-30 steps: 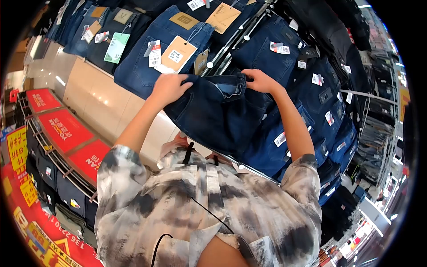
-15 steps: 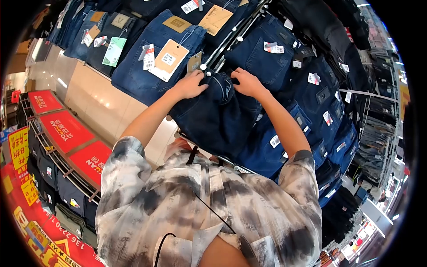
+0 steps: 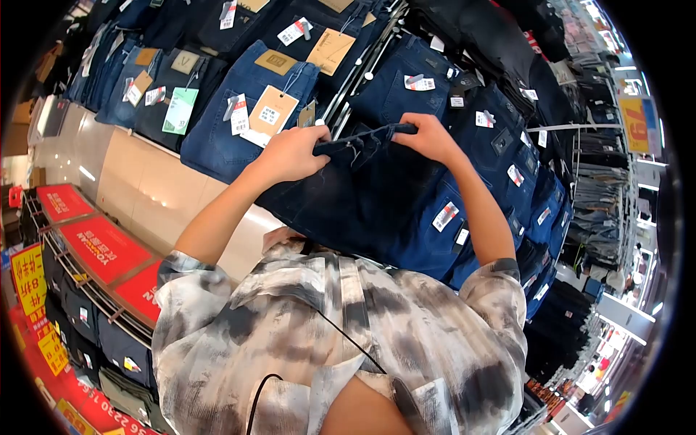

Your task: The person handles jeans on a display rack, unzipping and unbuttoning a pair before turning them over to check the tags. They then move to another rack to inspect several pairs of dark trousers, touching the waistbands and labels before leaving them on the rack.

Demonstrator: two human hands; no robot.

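Note:
A pair of dark blue jeans [image 3: 355, 196] hangs from both my hands, its waistband stretched between them and the legs falling toward my body. My left hand [image 3: 293, 152] is closed on the left end of the waistband. At the right end, my right hand [image 3: 429, 139] pinches the band between thumb and fingers. Just beyond my left hand lie folded blue jeans [image 3: 246, 94] with a tan paper tag [image 3: 272, 109] and a white price label [image 3: 238, 116]. Another folded pair of jeans [image 3: 406, 83] rests past my right hand.
Metal rack rails [image 3: 348, 90] with round white ends run between the jeans stacks. More tagged jeans [image 3: 496, 145] fill the rack at right. On the left, past a tiled floor [image 3: 138, 163], stands a rack with red signs [image 3: 98, 239] and yellow signs [image 3: 29, 279].
The jeans' waistband, bunched before, is now pulled out straighter. My hands have moved apart, the right one to the right and the left one slightly left. The view has shifted a little.

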